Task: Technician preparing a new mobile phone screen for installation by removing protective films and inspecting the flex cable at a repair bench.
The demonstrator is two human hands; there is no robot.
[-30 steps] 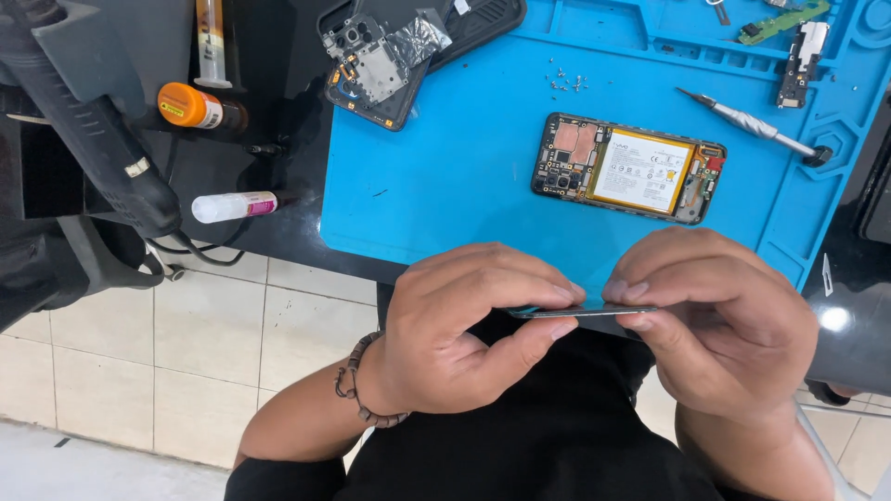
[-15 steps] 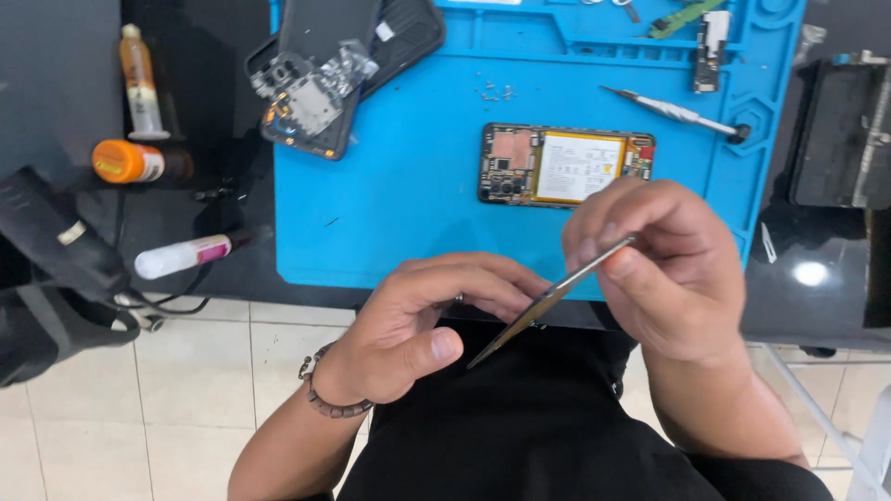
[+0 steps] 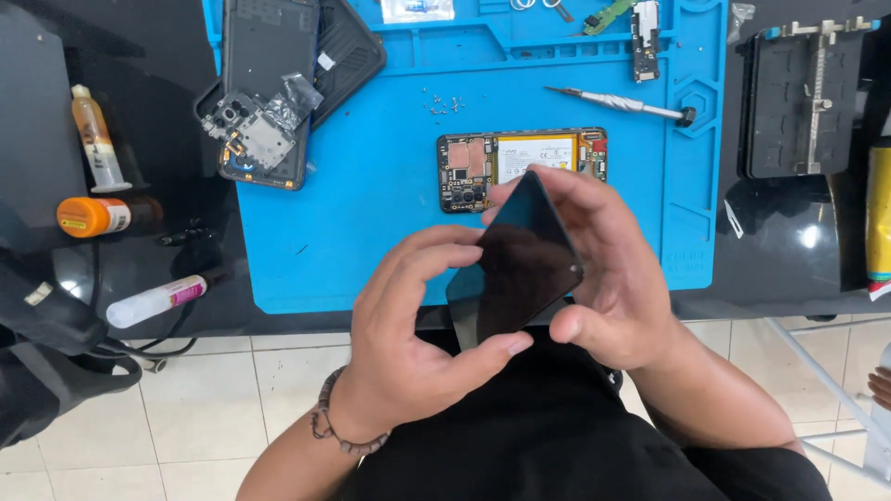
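Both hands hold a dark panel (image 3: 515,260) at the near edge of the counter (image 3: 798,260), above the person's lap. The left hand (image 3: 418,334) grips the panel's left and near edges, fingers curled over the far side of that edge and thumb pressed along the bottom. The right hand (image 3: 608,269) clasps the right edge, fingers behind the panel and thumb on the front near its lower right corner. The panel is tilted, one corner pointing far, its glossy face toward the camera. A bead bracelet (image 3: 339,431) sits on the left wrist.

Just beyond the panel, an opened phone (image 3: 483,162) lies flat on the blue mat (image 3: 371,186), its circuit board and battery exposed; the panel's far corner overlaps it in view. Small screws (image 3: 445,104) are scattered on the mat farther off. A screwdriver (image 3: 617,102) lies to the far right on the mat. At far left, a second dismantled phone (image 3: 264,139) rests across the mat's left edge, a dark cover (image 3: 343,46) beside it.

Left of the mat on the counter stand a pale glue bottle (image 3: 93,134), an orange-capped bottle (image 3: 93,216) lying on its side, and a white tube (image 3: 158,299). A black fixture (image 3: 803,93) sits right of the mat.
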